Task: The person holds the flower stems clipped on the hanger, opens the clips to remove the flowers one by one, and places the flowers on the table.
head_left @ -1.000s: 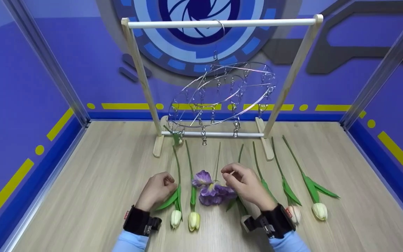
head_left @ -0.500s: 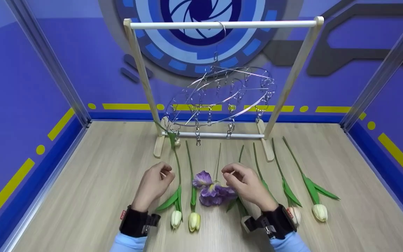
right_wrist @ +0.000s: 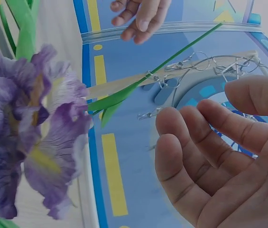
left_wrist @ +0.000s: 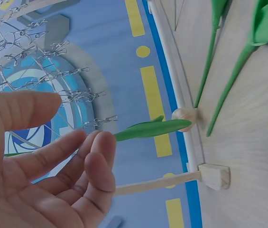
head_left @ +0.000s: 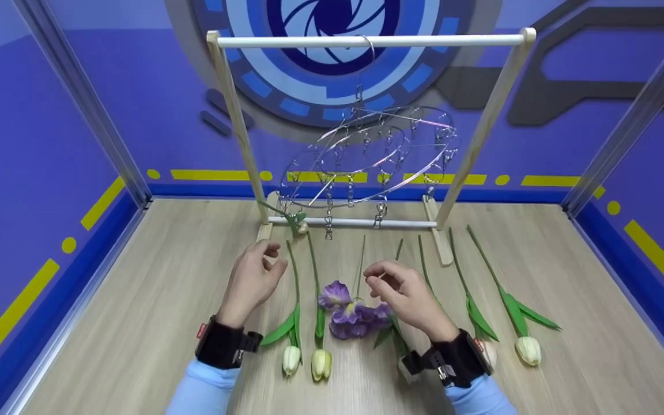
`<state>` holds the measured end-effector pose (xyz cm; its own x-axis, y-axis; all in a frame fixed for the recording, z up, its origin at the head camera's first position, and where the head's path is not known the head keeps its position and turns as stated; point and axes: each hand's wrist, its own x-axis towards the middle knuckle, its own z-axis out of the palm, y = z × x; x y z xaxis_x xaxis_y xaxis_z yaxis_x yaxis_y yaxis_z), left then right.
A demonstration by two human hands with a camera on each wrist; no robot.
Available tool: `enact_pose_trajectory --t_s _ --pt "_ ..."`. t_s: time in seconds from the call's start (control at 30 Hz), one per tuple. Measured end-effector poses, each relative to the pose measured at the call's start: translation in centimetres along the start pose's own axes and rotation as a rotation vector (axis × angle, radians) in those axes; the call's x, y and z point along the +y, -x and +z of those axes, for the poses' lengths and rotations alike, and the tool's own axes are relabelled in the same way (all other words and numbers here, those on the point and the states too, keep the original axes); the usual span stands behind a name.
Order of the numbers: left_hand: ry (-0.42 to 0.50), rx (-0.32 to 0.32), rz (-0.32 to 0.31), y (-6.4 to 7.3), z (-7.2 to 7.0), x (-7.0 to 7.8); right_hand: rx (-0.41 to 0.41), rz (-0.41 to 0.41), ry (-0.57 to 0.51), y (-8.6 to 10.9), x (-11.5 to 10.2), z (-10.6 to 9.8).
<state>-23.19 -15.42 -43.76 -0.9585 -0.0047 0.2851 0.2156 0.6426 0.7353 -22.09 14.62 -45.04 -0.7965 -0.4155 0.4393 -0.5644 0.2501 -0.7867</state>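
My left hand (head_left: 251, 276) hovers over the table just in front of a clipped tulip (head_left: 295, 222), its fingers loosely curled around nothing. That tulip hangs by its stem from the left end of a round metal clip hanger (head_left: 424, 167), its green leaf (left_wrist: 148, 129) pointing down in the left wrist view. My right hand (head_left: 407, 294) holds nothing too, fingers relaxed, above the table beside a purple iris (head_left: 349, 314). Left of the iris lie a yellow tulip (head_left: 320, 364) and a white tulip (head_left: 291, 360). The right arm partly hides flowers under it.
The hanger hooks over the white bar (head_left: 441, 40) of a wooden stand and tilts down to the left. Several empty clips (head_left: 328, 225) dangle from it. A cream tulip (head_left: 528, 350) lies at the far right, with another stem (head_left: 459, 265) beside it.
My left hand has moved forward from beside the white tulip's stem toward the hanging tulip. The hanger and clipped tulip have swung slightly. My right hand has barely moved.
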Motion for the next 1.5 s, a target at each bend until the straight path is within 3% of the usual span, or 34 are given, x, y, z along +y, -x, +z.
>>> enact_pose_trajectory --t_s 0.2,0.5,0.9,1.23,1.5 --pt "0.058 0.041 -0.019 -1.5 -0.1 0.4 -0.007 0.008 -0.024 -0.9 -0.4 -0.3" --pt "0.128 0.153 -0.085 -4.2 0.2 -0.3 -0.006 0.013 -0.047 -2.4 -0.3 -0.3" --pt "0.191 0.114 -0.175 -6.5 0.8 -0.3 0.081 0.074 -0.101 -4.3 1.2 0.3" --pt "0.316 0.073 -0.254 -8.1 1.7 -0.6 0.075 0.101 -0.12 -4.9 1.5 1.0" --pt "0.404 0.12 -0.195 -8.3 2.6 -0.4 0.055 0.104 -0.098 -4.7 1.6 1.2"
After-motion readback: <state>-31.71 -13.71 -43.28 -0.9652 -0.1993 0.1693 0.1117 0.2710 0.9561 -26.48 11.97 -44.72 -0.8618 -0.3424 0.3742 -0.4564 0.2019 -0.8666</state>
